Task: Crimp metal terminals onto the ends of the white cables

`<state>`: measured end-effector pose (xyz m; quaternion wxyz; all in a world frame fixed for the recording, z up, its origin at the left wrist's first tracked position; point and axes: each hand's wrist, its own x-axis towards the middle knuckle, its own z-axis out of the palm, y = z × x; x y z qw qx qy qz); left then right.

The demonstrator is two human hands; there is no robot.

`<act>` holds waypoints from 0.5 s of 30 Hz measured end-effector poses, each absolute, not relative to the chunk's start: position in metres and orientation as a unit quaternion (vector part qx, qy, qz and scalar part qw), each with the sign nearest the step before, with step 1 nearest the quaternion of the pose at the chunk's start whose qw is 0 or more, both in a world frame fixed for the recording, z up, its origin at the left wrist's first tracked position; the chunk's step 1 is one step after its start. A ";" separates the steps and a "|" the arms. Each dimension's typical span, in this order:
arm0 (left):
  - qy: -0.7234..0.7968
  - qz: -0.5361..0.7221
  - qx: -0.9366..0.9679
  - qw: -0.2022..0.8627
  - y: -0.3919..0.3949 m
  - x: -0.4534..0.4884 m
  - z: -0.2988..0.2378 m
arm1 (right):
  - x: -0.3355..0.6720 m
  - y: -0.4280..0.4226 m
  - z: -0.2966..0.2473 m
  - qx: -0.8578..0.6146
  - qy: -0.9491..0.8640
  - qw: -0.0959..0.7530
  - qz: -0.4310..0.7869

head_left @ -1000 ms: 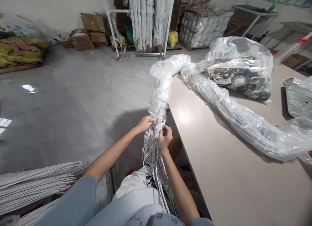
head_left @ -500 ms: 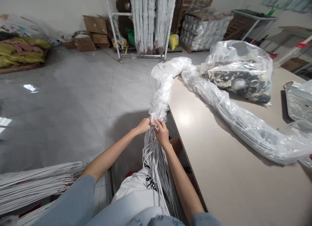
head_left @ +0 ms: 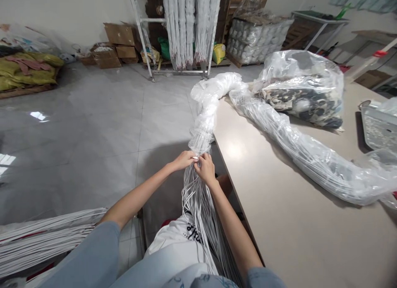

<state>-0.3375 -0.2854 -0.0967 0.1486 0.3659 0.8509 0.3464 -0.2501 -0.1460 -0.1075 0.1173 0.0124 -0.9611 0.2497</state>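
Note:
A thick bundle of white cords [head_left: 198,205] runs from my lap up to the left edge of the beige table [head_left: 279,205]. There it enters a long clear plastic sleeve [head_left: 207,114] that snakes across the tabletop. My left hand [head_left: 183,159] and my right hand [head_left: 205,169] meet at the sleeve's open end, right where the bare cords come out. Both hands are closed, fingers pinched on the cords and the plastic edge.
A clear bag of dark patterned stuff [head_left: 302,87] lies on the table's far side, a grey tray [head_left: 376,128] at the right edge. More white cords [head_left: 46,238] lie at lower left. A metal rack of hanging cords [head_left: 186,27], cardboard boxes [head_left: 116,42] and wrapped pallets stand on the far floor.
My right hand has risen to meet my left at the sleeve's mouth; a small white scrap it pinched a second ago no longer shows. The left hand has barely moved.

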 end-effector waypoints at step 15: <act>0.860 0.307 0.390 0.117 -0.282 -0.341 -0.093 | -0.258 -0.125 -0.100 0.034 -0.935 0.072 0.345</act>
